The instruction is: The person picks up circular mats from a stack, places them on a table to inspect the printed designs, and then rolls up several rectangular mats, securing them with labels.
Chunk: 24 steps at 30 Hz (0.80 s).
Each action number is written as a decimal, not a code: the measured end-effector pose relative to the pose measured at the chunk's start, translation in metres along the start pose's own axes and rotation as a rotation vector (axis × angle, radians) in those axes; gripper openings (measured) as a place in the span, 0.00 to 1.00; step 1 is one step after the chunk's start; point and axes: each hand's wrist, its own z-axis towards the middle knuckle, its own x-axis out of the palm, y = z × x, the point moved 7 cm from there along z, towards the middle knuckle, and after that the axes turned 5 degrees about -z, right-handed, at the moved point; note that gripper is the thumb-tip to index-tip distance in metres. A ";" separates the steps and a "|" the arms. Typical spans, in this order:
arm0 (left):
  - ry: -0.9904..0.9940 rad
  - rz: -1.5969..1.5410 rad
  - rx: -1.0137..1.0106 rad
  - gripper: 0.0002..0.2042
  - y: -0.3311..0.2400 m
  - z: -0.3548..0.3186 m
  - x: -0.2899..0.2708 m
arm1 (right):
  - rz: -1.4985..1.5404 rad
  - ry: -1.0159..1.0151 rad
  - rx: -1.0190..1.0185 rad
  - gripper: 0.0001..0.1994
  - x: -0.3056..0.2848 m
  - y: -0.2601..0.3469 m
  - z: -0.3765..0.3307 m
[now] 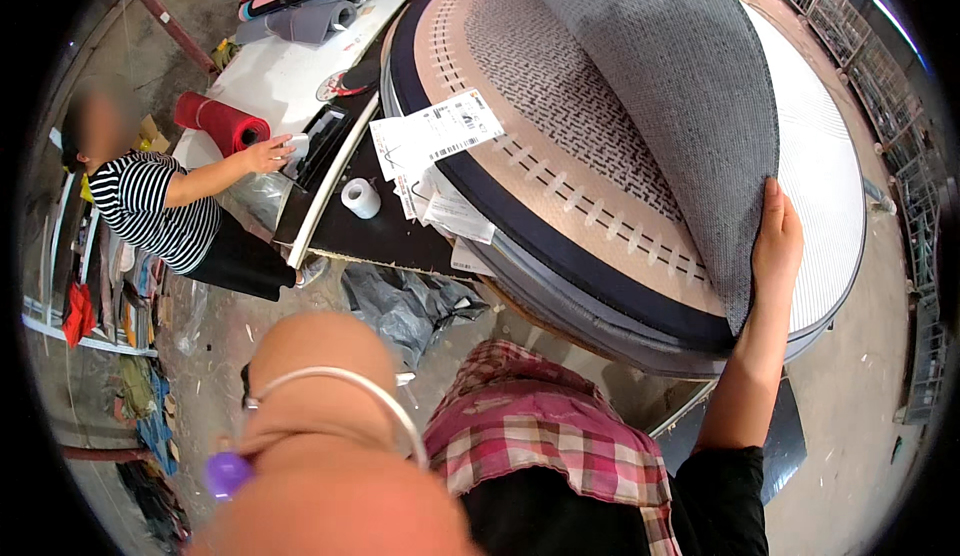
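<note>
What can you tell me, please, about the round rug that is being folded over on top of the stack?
The round rug lies on top of a stack of similar round rugs on a work table. Its face looks beige, with a dark patterned centre, a ring of pale dashes and a dark navy border. Its right part is folded back over itself, showing a grey, dotted, rubbery-looking underside. The right hand grips the edge of that raised flap. White paper labels rest on its left rim. The left hand is not clearly visible.

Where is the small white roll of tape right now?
In the head view, the small white roll of tape stands left of centre on the dark tabletop, just below the white printed paper sheets and left of the round rug stack.
</note>
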 end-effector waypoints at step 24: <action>-0.369 1.282 -0.925 0.19 0.079 -0.136 -0.196 | -0.237 -0.127 0.156 0.22 -0.016 0.001 -0.019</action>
